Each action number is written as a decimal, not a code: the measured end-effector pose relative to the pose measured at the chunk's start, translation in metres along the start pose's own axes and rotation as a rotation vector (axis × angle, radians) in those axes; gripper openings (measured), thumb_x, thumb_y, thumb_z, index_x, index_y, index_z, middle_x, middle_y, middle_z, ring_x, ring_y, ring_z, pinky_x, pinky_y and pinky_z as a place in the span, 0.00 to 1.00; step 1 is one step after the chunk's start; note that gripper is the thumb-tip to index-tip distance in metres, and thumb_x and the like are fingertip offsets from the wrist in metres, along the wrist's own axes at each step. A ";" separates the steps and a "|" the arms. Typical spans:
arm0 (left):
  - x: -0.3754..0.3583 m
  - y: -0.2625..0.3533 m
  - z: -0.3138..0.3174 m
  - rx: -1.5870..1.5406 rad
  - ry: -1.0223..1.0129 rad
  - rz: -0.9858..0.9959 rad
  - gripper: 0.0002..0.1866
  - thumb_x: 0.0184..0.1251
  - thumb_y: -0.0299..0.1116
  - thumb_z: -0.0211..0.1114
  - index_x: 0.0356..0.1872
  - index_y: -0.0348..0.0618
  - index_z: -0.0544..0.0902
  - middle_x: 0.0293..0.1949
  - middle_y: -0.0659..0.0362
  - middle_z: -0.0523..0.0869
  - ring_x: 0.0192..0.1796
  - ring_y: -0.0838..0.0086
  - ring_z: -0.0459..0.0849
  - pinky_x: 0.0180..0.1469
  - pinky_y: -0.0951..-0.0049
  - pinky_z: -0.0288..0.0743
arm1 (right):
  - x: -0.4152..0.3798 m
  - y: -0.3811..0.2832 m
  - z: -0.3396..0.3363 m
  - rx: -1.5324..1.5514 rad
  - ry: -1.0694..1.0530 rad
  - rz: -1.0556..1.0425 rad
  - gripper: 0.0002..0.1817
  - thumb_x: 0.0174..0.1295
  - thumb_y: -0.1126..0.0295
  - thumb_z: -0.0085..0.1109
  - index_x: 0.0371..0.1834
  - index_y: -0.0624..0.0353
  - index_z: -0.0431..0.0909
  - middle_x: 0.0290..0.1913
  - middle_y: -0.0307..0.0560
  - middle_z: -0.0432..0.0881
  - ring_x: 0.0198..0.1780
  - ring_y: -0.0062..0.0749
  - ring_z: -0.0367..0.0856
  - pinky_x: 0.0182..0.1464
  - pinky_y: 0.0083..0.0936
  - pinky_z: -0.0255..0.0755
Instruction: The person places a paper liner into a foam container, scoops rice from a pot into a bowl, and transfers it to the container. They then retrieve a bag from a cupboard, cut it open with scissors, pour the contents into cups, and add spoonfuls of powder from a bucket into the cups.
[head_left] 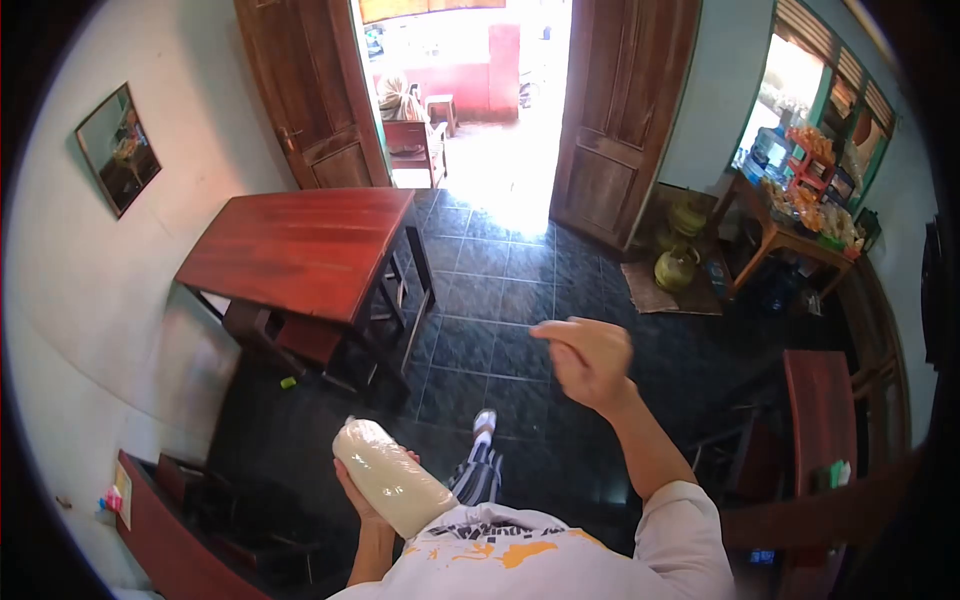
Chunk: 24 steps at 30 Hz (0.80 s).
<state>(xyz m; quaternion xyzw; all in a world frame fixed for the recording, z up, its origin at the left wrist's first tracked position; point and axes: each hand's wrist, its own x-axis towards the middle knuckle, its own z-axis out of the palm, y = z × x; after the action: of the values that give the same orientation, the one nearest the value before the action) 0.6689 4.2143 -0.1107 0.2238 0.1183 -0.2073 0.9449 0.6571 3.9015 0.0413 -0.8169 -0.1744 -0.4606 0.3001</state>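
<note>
A long, cream-white filled plastic bag (388, 474) leans against the front of my white shirt. My left hand (350, 490) is closed around it from below and the left side; part of the fingers is hidden behind the bag. Out in front of my body, my right hand (588, 362) hangs in the air with its fingers bent and pressed together. Nothing shows in it, and it is apart from the bag. One foot in a sandal (484, 424) is stepping on the dark tiles.
A red-topped table (300, 245) with stools stands ahead on the left. Wooden doors (625, 110) stand open to bright daylight. Green gas cylinders (676, 268) sit on cardboard at right, beside a table of snacks (800, 225). Other red tables (820, 400) flank me.
</note>
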 end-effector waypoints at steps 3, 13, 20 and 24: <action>0.128 0.000 0.030 0.021 -0.015 0.058 0.44 0.55 0.75 0.47 0.52 0.40 0.76 0.40 0.49 0.82 0.44 0.55 0.82 0.55 0.53 0.74 | -0.002 0.156 0.077 0.037 -0.099 0.238 0.05 0.57 0.73 0.58 0.35 0.60 0.80 0.20 0.48 0.75 0.20 0.41 0.75 0.23 0.29 0.67; 0.559 -0.048 0.259 -0.026 -0.202 -0.087 0.49 0.57 0.77 0.41 0.53 0.33 0.72 0.41 0.46 0.81 0.45 0.56 0.82 0.56 0.53 0.74 | -0.268 0.450 0.068 -0.452 -0.414 1.436 0.16 0.63 0.56 0.51 0.31 0.57 0.79 0.25 0.55 0.81 0.30 0.54 0.80 0.31 0.43 0.72; 0.822 -0.128 0.363 -0.169 -0.194 -0.214 0.48 0.56 0.76 0.43 0.54 0.33 0.71 0.44 0.45 0.80 0.48 0.55 0.80 0.58 0.53 0.72 | -0.282 0.683 0.061 -0.346 -0.027 2.128 0.15 0.65 0.68 0.47 0.23 0.59 0.79 0.19 0.45 0.81 0.16 0.28 0.78 0.19 0.26 0.71; 0.940 -0.136 0.433 -0.175 -0.101 -0.188 0.49 0.55 0.77 0.44 0.53 0.33 0.71 0.42 0.45 0.81 0.45 0.55 0.81 0.57 0.54 0.73 | -0.150 0.939 0.128 -0.109 0.021 1.787 0.12 0.65 0.68 0.48 0.26 0.58 0.78 0.18 0.41 0.78 0.16 0.21 0.74 0.17 0.22 0.67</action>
<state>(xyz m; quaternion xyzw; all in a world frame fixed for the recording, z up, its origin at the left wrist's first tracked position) 1.4980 3.5807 -0.0817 0.1179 0.1085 -0.2948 0.9420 1.1897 3.2709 -0.4478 -0.6567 0.5518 -0.0698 0.5093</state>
